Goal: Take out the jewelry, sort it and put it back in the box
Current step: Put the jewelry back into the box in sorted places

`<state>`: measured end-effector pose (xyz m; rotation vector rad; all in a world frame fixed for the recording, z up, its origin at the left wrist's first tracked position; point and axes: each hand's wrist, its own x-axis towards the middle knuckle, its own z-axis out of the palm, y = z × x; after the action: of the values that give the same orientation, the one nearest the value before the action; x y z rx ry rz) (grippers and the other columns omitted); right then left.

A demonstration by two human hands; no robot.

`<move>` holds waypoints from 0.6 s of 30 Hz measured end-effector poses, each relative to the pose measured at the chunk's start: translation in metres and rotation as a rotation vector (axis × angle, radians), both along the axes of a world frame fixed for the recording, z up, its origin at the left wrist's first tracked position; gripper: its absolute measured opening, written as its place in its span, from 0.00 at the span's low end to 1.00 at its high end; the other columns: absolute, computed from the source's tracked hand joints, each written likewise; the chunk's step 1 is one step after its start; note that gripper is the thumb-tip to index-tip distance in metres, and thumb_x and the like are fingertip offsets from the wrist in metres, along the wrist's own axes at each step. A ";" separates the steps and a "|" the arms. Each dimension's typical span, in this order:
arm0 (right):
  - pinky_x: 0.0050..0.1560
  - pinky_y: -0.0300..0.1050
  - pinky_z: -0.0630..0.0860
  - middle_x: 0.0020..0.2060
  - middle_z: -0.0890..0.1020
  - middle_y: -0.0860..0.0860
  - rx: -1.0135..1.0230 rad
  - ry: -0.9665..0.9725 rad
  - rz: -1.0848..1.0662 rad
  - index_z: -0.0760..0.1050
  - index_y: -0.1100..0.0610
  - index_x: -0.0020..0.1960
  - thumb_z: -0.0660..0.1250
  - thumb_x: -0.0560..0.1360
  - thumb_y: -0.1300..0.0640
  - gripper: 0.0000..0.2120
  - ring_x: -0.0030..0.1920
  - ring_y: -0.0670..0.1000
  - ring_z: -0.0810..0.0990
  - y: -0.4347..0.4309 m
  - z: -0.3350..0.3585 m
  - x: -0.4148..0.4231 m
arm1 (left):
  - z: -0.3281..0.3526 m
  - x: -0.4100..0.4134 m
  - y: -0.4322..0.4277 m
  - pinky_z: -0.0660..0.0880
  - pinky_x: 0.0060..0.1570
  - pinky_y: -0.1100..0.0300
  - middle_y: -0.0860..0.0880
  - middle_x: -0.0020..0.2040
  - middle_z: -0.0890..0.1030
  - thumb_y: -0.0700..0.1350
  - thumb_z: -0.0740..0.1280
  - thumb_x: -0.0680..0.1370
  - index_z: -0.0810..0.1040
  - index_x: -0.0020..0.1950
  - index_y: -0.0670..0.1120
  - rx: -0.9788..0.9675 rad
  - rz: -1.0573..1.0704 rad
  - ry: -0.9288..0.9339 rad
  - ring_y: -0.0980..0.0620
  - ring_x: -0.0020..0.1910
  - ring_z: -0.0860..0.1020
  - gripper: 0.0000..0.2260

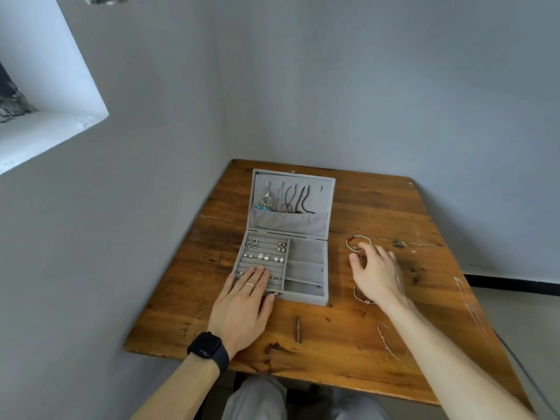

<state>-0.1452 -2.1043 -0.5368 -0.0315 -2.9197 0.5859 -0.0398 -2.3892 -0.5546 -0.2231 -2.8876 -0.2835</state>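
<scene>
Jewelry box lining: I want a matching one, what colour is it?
The jewelry box lining is plain light grey, seen in the head view.

right hand (377, 272) blurred, bracelet (362, 296) half hidden beneath its wrist, left hand (242, 307) covering front ring rows (275, 270)

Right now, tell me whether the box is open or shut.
Open. The box has its lid raised back, baring necklaces hung inside it and rings in the base.
</scene>
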 end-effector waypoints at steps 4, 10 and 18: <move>0.64 0.55 0.71 0.69 0.76 0.53 0.152 -0.142 -0.064 0.72 0.53 0.72 0.58 0.82 0.45 0.22 0.69 0.60 0.70 0.004 0.006 -0.032 | 0.005 -0.005 -0.002 0.69 0.70 0.50 0.51 0.68 0.78 0.54 0.56 0.82 0.77 0.70 0.48 -0.020 -0.008 0.102 0.53 0.69 0.74 0.21; 0.55 0.50 0.77 0.53 0.83 0.53 0.265 -0.106 -0.167 0.84 0.54 0.54 0.67 0.77 0.56 0.09 0.57 0.56 0.76 -0.009 0.007 -0.048 | 0.024 -0.020 0.001 0.81 0.46 0.54 0.53 0.53 0.85 0.49 0.69 0.78 0.86 0.55 0.49 -0.033 0.009 0.128 0.51 0.51 0.83 0.10; 0.54 0.49 0.76 0.49 0.82 0.51 0.039 0.006 -0.141 0.80 0.51 0.50 0.66 0.78 0.60 0.06 0.55 0.57 0.76 -0.006 0.019 -0.033 | 0.032 -0.023 0.008 0.79 0.47 0.57 0.56 0.56 0.84 0.52 0.62 0.81 0.83 0.61 0.52 -0.029 0.062 0.020 0.54 0.57 0.79 0.14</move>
<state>-0.1787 -2.1104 -0.5180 -0.2277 -2.8919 0.5048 -0.0624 -2.3815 -0.5223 -0.1396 -2.8740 -0.2271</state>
